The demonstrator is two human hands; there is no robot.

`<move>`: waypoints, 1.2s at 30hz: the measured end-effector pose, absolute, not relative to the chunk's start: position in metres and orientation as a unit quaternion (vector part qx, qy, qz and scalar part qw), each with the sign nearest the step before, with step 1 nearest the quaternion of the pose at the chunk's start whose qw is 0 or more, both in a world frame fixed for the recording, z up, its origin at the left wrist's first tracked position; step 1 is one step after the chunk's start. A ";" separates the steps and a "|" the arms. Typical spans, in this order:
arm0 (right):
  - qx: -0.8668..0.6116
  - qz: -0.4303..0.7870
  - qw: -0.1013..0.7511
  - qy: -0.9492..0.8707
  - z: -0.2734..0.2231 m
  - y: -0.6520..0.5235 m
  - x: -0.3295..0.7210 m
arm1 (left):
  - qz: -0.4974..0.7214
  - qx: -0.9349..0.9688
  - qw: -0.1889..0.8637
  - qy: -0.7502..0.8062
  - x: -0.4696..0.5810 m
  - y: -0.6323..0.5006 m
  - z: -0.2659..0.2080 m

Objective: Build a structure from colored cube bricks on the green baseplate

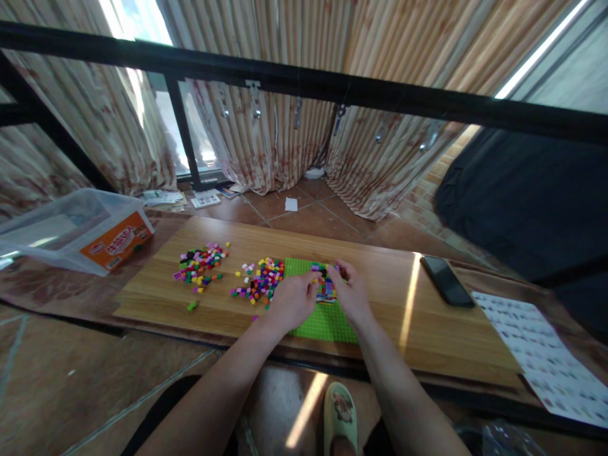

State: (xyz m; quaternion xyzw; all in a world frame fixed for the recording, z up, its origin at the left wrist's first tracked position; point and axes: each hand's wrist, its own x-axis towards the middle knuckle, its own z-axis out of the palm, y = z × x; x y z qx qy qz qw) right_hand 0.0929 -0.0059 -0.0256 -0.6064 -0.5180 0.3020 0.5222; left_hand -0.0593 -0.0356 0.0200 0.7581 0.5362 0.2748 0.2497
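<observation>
A bright green studded baseplate [327, 328] lies on the wooden board, with a colourful block of small toy bricks [325, 290] built on its upper part. At the left side of this block is my left hand [295, 299], its fingers bent and thumb close to them; anything pinched there is too small to make out. My right hand [352, 292] curls around the block's right side, thumb and fingers brought together at its top edge. Whatever lies between those fingertips is hidden. Just left of the baseplate spreads a pile of loose toy bricks [266, 277], partly beside my left hand.
Another pile of loose bricks [202, 261] lies farther left on the wooden board [384, 316]. A clear plastic bin [71, 221] with an orange label stands at far left. To the right are a black phone [447, 282] and a printed sheet [541, 354]. A black rail [304, 82] crosses ahead.
</observation>
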 end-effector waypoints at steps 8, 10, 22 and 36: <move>-0.604 0.316 0.506 -0.528 -0.025 -0.004 0.091 | 0.267 0.766 0.228 0.539 -0.059 -0.038 0.021; -0.606 0.297 0.507 -0.537 -0.023 -0.004 0.091 | 0.264 0.765 0.225 0.543 -0.059 -0.039 0.021; -0.610 0.311 0.510 -0.520 -0.025 -0.001 0.085 | 0.183 0.708 0.158 0.663 -0.110 -0.032 0.033; -0.589 0.307 0.568 -0.485 -0.030 -0.008 0.092 | 0.043 0.671 0.084 0.735 -0.159 -0.033 0.016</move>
